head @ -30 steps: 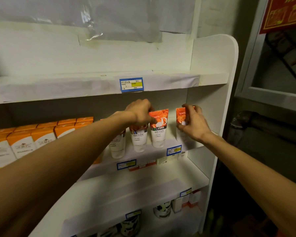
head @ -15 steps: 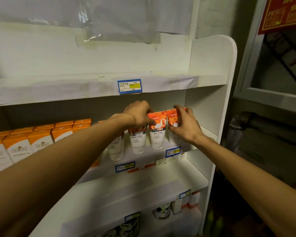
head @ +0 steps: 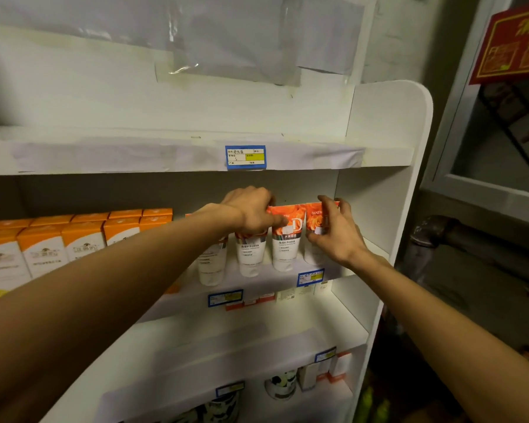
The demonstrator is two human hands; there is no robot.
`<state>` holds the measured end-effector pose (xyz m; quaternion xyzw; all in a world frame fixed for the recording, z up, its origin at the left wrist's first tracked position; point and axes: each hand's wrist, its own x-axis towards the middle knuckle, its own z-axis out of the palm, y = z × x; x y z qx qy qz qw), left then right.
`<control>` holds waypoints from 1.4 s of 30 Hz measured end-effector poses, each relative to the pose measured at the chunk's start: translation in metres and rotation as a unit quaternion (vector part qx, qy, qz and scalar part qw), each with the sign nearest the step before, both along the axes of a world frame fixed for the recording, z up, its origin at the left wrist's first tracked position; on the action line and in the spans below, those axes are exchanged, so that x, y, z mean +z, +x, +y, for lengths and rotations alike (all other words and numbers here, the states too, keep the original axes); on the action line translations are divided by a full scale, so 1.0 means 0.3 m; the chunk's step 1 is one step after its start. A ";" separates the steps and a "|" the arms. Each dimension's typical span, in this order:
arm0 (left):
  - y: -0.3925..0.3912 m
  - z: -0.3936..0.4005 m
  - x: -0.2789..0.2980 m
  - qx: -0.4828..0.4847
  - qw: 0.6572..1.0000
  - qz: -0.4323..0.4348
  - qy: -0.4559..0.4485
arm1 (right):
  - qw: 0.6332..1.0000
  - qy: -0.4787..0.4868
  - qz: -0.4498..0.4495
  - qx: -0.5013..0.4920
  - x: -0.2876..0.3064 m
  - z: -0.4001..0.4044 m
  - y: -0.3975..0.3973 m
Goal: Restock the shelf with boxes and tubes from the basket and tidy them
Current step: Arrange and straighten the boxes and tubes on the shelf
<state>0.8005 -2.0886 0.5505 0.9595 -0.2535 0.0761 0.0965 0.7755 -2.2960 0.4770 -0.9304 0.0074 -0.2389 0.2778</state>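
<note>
A row of orange-and-white tubes (head: 286, 239) stands upright on the middle shelf (head: 257, 285) of a white rack. My left hand (head: 251, 209) grips the top of the second tube (head: 249, 254) from above, its thumb touching the neighbouring tube. My right hand (head: 333, 233) holds the rightmost tube (head: 313, 221), fingers over its top and thumb on its front, and that tube stands close against the row. Orange-and-white boxes (head: 74, 239) fill the left part of the same shelf. The basket is out of view.
The rack's right side panel (head: 376, 209) stands just right of my right hand. The shelf above (head: 165, 154) carries a blue price label (head: 245, 157). Lower shelves hold small boxes (head: 327, 370) and jars (head: 283, 386). A dark pipe (head: 458, 236) runs to the right.
My right hand has brought the rightmost tube left and set it down against the row. My left hand has stayed on the second tube.
</note>
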 end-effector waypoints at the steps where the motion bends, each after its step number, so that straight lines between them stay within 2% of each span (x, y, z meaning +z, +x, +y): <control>1: 0.001 0.015 0.005 0.005 1.000 0.000 0.006 | 1.000 -0.009 0.004 -0.007 0.000 -0.001 0.000; 5: 0.000 0.093 0.030 0.020 0.999 0.022 0.023 | 0.997 -0.064 0.008 -0.031 0.017 0.014 -0.006; 8: -0.002 0.139 0.049 0.026 0.999 0.043 0.019 | 0.989 -0.133 -0.050 -0.038 0.055 0.038 -0.020; 11: 0.004 0.169 0.059 0.032 0.997 0.072 0.004 | 0.977 -0.202 -0.071 -0.003 0.108 0.067 -0.025; 16: -0.002 0.186 0.073 0.048 0.990 0.130 0.018 | 0.951 -0.298 -0.019 0.077 0.177 0.135 -0.016; 22: -0.008 0.193 0.043 0.046 0.985 0.165 0.021 | 0.954 -0.269 0.042 0.125 0.198 0.224 0.007; 26: -0.015 0.196 0.039 0.041 0.984 0.175 0.000 | 0.963 -0.203 0.071 0.162 0.191 0.224 0.019; 34: -0.030 0.199 0.052 0.045 0.980 0.193 -0.009 | 0.966 -0.208 0.064 0.138 0.172 0.229 0.018; 42: -0.031 0.208 0.062 0.042 0.979 0.197 0.001 | 0.967 -0.181 0.100 0.149 0.199 0.227 0.018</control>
